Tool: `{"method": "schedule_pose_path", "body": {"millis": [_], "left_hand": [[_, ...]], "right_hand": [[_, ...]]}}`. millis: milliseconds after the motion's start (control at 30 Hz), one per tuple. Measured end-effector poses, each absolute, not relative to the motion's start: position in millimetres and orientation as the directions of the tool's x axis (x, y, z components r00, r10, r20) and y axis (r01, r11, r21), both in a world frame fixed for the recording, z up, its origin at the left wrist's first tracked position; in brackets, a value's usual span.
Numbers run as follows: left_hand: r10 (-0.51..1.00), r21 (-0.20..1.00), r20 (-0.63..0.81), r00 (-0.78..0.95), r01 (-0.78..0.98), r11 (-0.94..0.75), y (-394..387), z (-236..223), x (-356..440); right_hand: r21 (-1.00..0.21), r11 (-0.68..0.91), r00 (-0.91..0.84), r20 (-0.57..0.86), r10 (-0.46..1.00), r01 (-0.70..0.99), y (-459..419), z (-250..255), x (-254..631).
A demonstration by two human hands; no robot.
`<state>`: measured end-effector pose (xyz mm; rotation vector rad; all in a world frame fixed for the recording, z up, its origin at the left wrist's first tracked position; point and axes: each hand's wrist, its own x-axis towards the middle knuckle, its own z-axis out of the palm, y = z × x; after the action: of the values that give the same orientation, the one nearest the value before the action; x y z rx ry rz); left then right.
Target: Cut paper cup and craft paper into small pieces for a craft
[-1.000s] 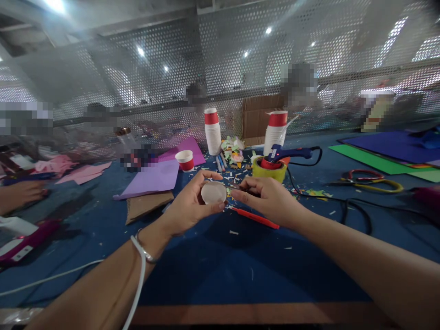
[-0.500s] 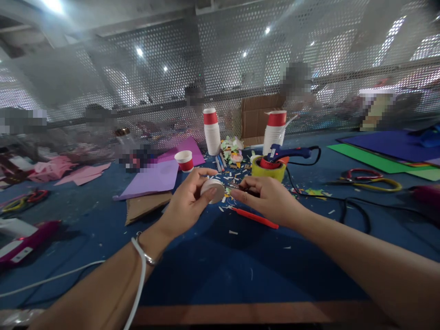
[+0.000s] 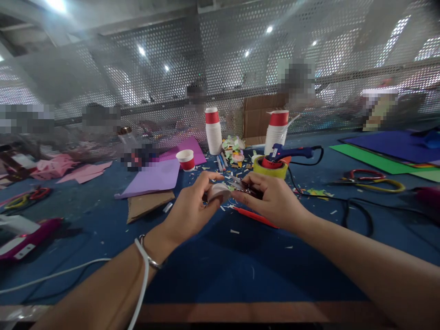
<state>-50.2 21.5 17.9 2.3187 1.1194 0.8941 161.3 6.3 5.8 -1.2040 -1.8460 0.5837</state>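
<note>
My left hand [image 3: 192,206] is closed around a small white round piece [image 3: 217,191], which looks like the bottom of a paper cup. My right hand [image 3: 271,199] is closed on small scissors [image 3: 242,185] whose blades point left and meet the white piece. Both hands hover over the blue table [image 3: 223,261], which is strewn with paper scraps. An orange pen [image 3: 254,217] lies on the table just under my right hand.
Behind my hands stand two stacks of red-and-white cups [image 3: 213,130] [image 3: 277,130], a single cup [image 3: 186,160], a blue glue gun [image 3: 292,152] on a yellow tape roll [image 3: 270,168], purple paper [image 3: 154,176], cardboard [image 3: 147,205], and red-yellow scissors [image 3: 373,179] with a black cable [image 3: 354,208] at right.
My left hand has turned the white piece from face-on to edge-on and lowered it slightly. The scissors in my right hand have closed in on it. A person's hand at far left is gone.
</note>
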Motion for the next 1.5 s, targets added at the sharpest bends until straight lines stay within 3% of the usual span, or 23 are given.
{"method": "schedule_pose_path", "body": {"millis": [333, 500, 633, 733, 1000, 1200, 1367, 1500], "left_hand": [[0.86, 0.817, 0.2, 0.47, 0.404, -0.411, 17, 15, -41], [0.855, 0.98, 0.115, 0.507, 0.083, -0.181, 15, 21, -38], [0.859, 0.997, 0.055, 0.51, -0.079, -0.017, 16, 23, -37], [0.86, 0.997, 0.06, 0.507, -0.073, -0.027, 17, 22, -38], [0.824, 0.943, 0.191, 0.533, 0.134, -0.305, 17, 21, -42], [0.87, 0.942, 0.158, 0.467, 0.194, -0.275, 17, 17, -38], [0.925, 0.985, 0.099, 0.367, 0.095, -0.143, 21, 17, -37], [0.935, 0.983, 0.125, 0.332, 0.084, -0.162, 20, 18, -38]], "right_hand": [[-0.684, 0.584, -0.208, 0.555, 0.805, 0.437, 3, -3, 159], [-0.648, 0.651, -0.191, 0.635, 0.748, 0.396, 3, -3, 160], [-0.653, 0.673, -0.178, 0.659, 0.731, 0.348, 4, -2, 162], [-0.671, 0.657, -0.186, 0.637, 0.748, 0.344, 6, -2, 163], [-0.711, 0.616, -0.193, 0.589, 0.785, 0.338, 8, -1, 161], [-0.771, 0.558, -0.247, 0.502, 0.829, 0.307, 12, -4, 161], [-0.81, 0.513, -0.253, 0.452, 0.855, 0.286, 14, -4, 162], [-0.806, 0.495, -0.267, 0.425, 0.865, 0.323, 13, -3, 163]]}}
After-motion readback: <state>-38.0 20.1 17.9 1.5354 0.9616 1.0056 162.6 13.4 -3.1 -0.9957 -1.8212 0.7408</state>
